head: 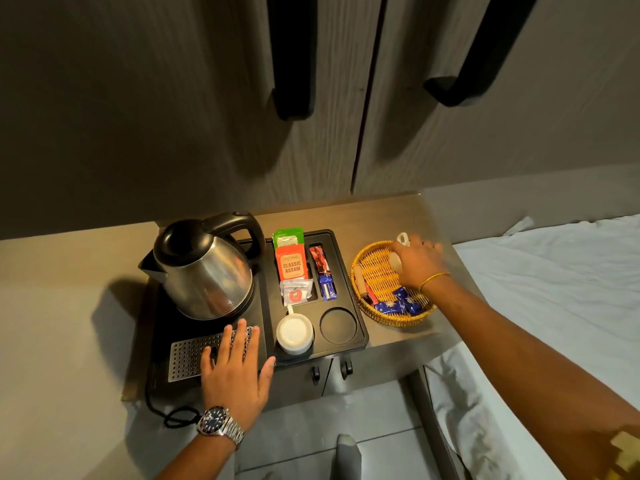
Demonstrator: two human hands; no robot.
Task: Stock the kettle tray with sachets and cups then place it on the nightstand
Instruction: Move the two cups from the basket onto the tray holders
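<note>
One white ceramic cup [295, 333] sits in the black plastic kettle tray [360, 327] on the nightstand [391, 209]. Left hand [235, 368] rests flat, fingers spread, on it; right hand [417, 263] grips a second white cup [401, 241] over the round wicker basket [375, 271].

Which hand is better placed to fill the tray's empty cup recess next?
Right. The right hand is over the wicker basket, fingers closed on a cup, beside the empty recess. The left hand lies flat on the tray's grille.

Black tray [360, 336]; one cup [295, 334] slotted
</note>
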